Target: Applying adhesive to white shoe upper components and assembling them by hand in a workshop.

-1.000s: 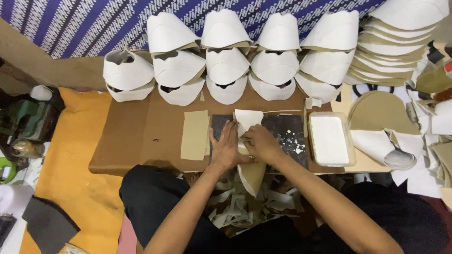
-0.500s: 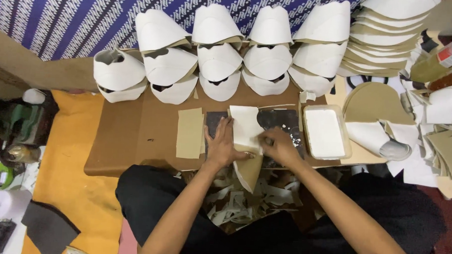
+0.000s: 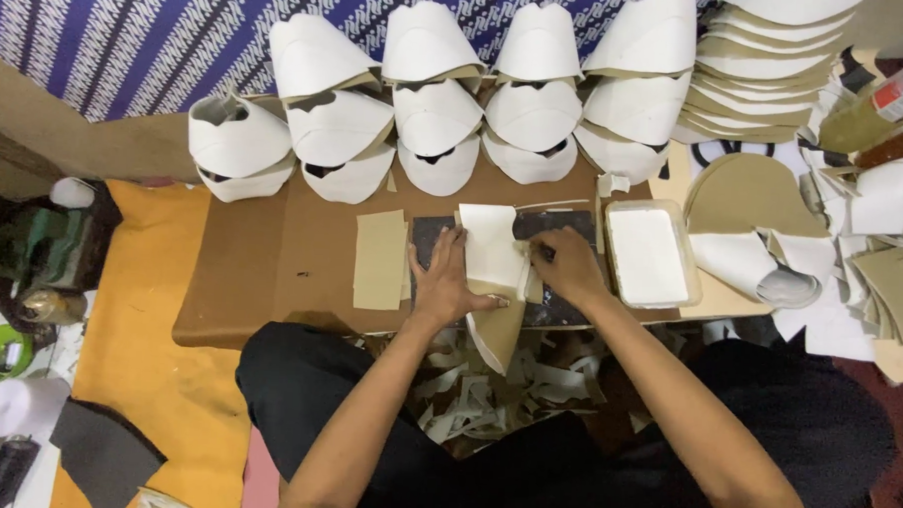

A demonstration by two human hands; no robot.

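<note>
Brown surface (image 3: 271,268) against blue-white patterned cloth (image 3: 129,32). White-tan sheet piece (image 3: 493,275) on dark mat (image 3: 559,313) at centre, lower end hanging over front edge. Left hand (image 3: 449,282) flat, fingers spread, pinning piece. Right hand (image 3: 563,265) curled on its right edge; grip closed, whether pinching piece can't tell. Tan rectangle (image 3: 379,259) just left. White tray (image 3: 650,253) just right. Rows of stacked white shells (image 3: 432,108) crowd back edge. Offcuts (image 3: 487,395) on floor.
</note>
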